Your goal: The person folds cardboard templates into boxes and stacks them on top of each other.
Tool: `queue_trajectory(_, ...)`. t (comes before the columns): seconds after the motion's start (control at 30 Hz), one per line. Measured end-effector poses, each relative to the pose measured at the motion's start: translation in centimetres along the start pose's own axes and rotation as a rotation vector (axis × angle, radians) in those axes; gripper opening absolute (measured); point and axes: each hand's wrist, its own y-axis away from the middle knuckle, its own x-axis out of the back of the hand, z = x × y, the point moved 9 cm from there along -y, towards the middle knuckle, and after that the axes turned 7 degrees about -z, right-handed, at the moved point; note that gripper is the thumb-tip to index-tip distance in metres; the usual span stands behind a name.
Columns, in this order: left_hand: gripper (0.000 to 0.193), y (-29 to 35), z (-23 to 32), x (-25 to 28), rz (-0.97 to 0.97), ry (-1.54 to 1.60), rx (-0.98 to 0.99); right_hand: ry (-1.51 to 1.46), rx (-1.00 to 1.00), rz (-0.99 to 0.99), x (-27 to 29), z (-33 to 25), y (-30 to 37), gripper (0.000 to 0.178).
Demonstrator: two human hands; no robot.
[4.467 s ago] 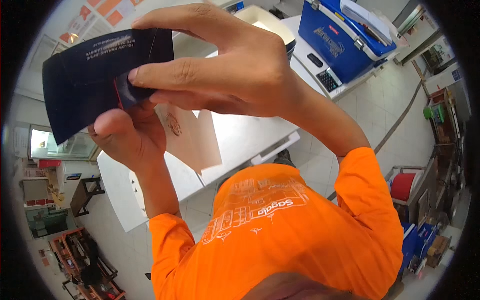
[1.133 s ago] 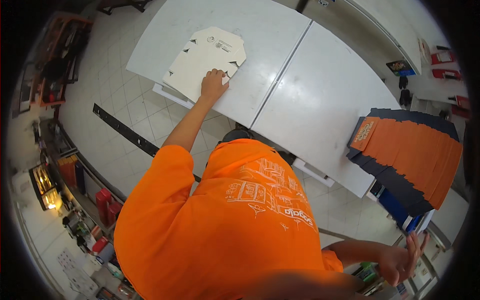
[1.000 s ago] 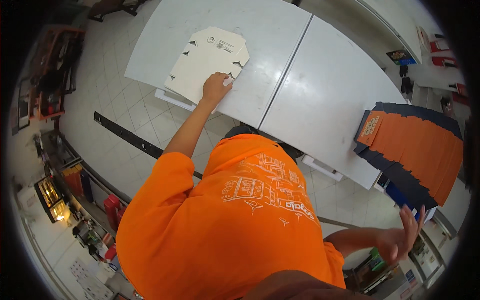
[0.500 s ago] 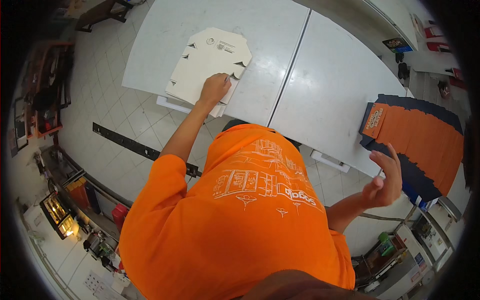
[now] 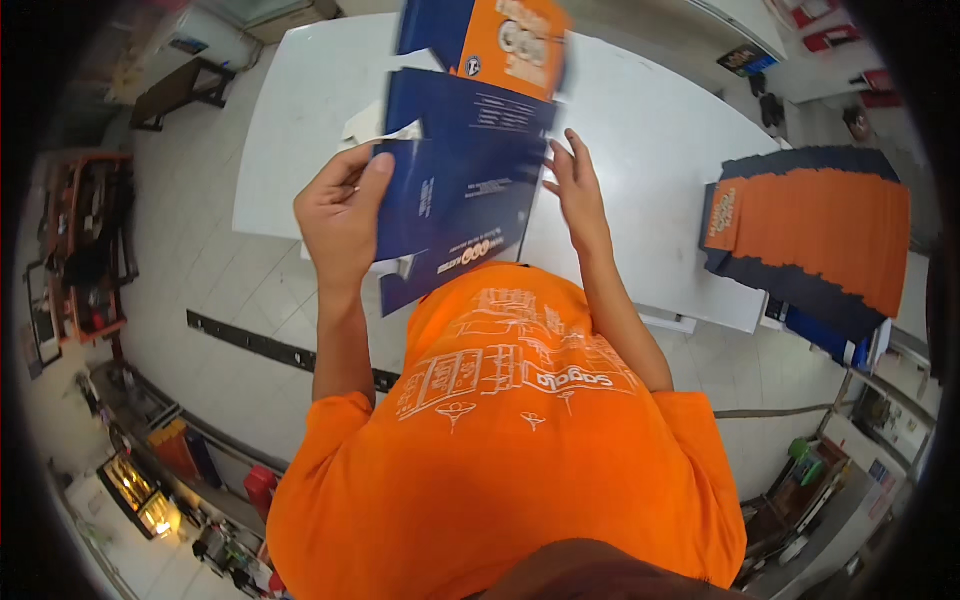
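"While holding the cardboard sheet (image 5: 465,185) up over the counter (image 5: 650,190), how to steady it?"

"From the head view: grasping the left edge with fingers of the left hand (image 5: 340,220); pinch lightly, don't crease. Right hand (image 5: 580,190) loose, fingers spread beside the other edge; cannot tell about contact."

"Room?"

"Rightward, short of the cardboard pile (image 5: 825,240). Mind the low corner near the shirt (image 5: 510,440)."

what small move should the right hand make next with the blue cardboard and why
Probably close the right hand gently on the right edge of the blue cardboard: the left hand pinches the left edge, while the right fingers look open beside the other, contact unclear, so a second grip would likely steady it.
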Motion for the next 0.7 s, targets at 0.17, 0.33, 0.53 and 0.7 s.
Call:
queue_trajectory(0.17, 0.025, 0.1, -4.2, -0.4, -0.011, 0.081, 0.17, -0.268, 0.208, -0.112, 3.7, -5.3, 1.3, 0.044)
queue_trajectory(0.33, 0.033, 1.0, -7.4, -3.8, -0.11, 0.128, 0.219, -0.193, 0.194, -0.035, 5.6, -6.7, 3.0, 0.045)
queue_trajectory(0.53, 0.046, 3.1, -6.5, -7.3, -0.35, 0.357, 0.409, -0.214, 0.166, 0.033, 8.2, -4.3, 3.4, 0.048)
queue_trajectory(0.7, 0.036, 3.7, -8.1, -10.1, -0.486, 0.098, 0.434, 0.311, 0.091, 0.224, 9.4, -2.5, 2.5, 0.073)
